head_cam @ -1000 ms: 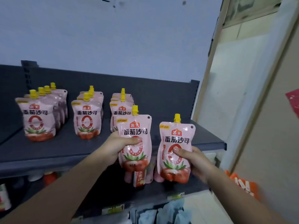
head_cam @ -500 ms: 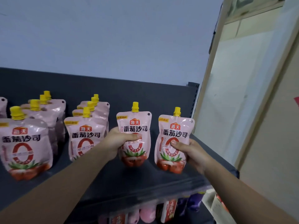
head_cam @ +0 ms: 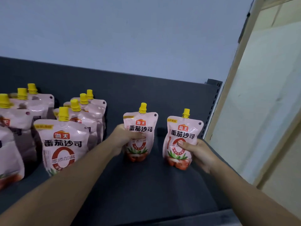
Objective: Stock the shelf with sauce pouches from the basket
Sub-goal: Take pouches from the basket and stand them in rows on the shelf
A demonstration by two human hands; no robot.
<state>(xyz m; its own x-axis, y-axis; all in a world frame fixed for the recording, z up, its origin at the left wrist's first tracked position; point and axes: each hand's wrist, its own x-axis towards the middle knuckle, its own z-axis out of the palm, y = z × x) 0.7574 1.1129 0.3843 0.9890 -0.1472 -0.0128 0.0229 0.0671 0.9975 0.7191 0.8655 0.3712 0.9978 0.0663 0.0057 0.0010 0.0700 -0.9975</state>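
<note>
On the grey shelf [head_cam: 146, 185], hands [head_cam: 121, 139] [head_cam: 198, 152] apart, each gripping a pink, yellow-capped pouch [head_cam: 140, 126] [head_cam: 182, 132]

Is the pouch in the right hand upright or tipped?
Upright: the pouch has its yellow cap on top, base on the shelf, right hand gripping it.

One view, head-worn, wide-angle. Faces forward and slightly down onto the dark shelf [head_cam: 154, 190], from in front of its deck and above it. Close range: both forearms run in from the bottom corners. The left hand [head_cam: 121, 139] sits at mid-frame on the centre pouch [head_cam: 140, 128], the right hand [head_cam: 198, 154] right of centre on the right pouch [head_cam: 183, 136]. The shelf's back panel crosses mid-frame, sloping down to the right. Pale wall [head_cam: 130, 30] fills the upper half. Stocked rows [head_cam: 63, 144] are cut by the left edge; a beige panel [head_cam: 268, 95] leans along the right edge.
</note>
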